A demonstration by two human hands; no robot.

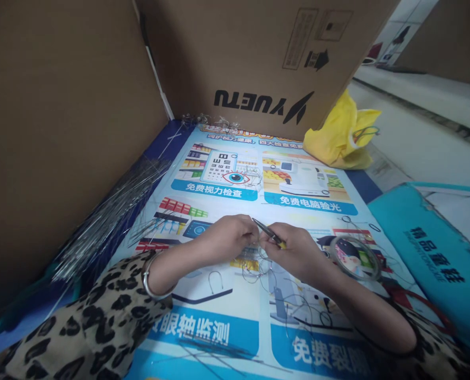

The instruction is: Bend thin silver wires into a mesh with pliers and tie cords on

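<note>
Firstly, two tall cardboard panels (pixel 227 53) wall off the far and left edges of the desk (pixel 359 184). A printed poster (pixel 263 327) covers most of its top. A turquoise box panel (pixel 436 248) lies along the right edge; a yellow bag (pixel 334 137) sits slumped at the far right corner. By the left edge I note a bundle of straight wires (pixel 114 214), ends splayed.

Both hands meet over the middle of the poster. The right hand (pixel 290 245) is closed around a pair of pliers (pixel 269 231), its nose pointing towards the left hand (pixel 241 237). The left fingertips are bent in beside that nose; whether they pinch wire, I cannot tell.

Near the poster's right edge, beside the right forearm, lies a clear ring-shaped spool (pixel 374 266). Fine wire loops (pixel 254 272) lie tangled just below the hands.

In my judgement the wire is very light, springy and rather slippery, easily kinked and best held close to its end. The pliers look rigid and manageable, best gripped by the handles, clear of the nose.
</note>
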